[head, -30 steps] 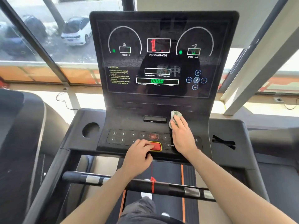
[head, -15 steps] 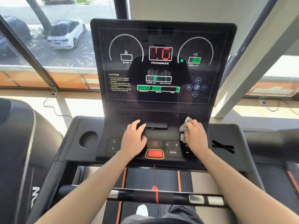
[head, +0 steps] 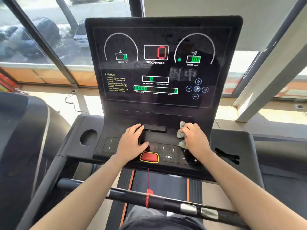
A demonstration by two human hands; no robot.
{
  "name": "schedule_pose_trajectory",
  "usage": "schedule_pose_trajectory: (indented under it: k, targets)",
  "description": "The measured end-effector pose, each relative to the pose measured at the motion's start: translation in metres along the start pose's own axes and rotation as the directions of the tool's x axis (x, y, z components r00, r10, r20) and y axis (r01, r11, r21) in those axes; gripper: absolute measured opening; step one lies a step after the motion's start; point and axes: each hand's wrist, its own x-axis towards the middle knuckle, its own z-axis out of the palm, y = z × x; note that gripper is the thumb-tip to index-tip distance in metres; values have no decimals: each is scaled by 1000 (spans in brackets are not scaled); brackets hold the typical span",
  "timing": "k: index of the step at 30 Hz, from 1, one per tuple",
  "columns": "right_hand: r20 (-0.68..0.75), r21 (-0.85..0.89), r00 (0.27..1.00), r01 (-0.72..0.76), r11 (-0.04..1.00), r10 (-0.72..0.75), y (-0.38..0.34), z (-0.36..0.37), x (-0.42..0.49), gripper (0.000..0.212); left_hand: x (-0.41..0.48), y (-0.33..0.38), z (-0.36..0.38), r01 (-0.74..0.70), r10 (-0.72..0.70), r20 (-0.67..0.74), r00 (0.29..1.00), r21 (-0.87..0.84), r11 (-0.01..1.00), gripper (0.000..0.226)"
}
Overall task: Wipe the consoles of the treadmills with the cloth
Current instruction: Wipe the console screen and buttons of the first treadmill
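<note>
A black treadmill console stands in front of me with lit green and red readouts. Below the screen lies a keypad panel with number keys, a MODE key and a red stop button. My right hand presses a crumpled grey-green cloth against the panel's right side, just under the screen. My left hand rests flat on the panel's left half, fingers spread, beside a small black slot, covering some keys.
A round cup holder sits in the left tray and a black slotted recess in the right tray. A black handlebar with a red cord crosses below my arms. Another treadmill stands at left. Windows lie behind.
My left hand left the red stop button and moved up onto the keypad's left half. My right hand with the cloth slid rightward along the panel under the screen.
</note>
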Motion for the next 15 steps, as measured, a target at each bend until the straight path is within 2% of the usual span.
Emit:
schedule_pose_trajectory:
  k: [2,4,7,15]
  targets:
    - [-101,39,992,-66,997,70,9,-17,-19,22,-4,-2,-1,-9,6,66,998,48,999,93]
    - [-136,70,974,-176,982,184,8,-29,-30,27,-11,-3,-1,-7,-4,114,993,99,995,108]
    - [-90,174,949,-285,942,304,-2,-30,-34,39,-18,-2,0,6,-29,165,986,140,990,120]
    - [-25,205,962,-260,944,270,-30,-24,-23,37,-17,9,2,65,-92,173,981,157,985,136]
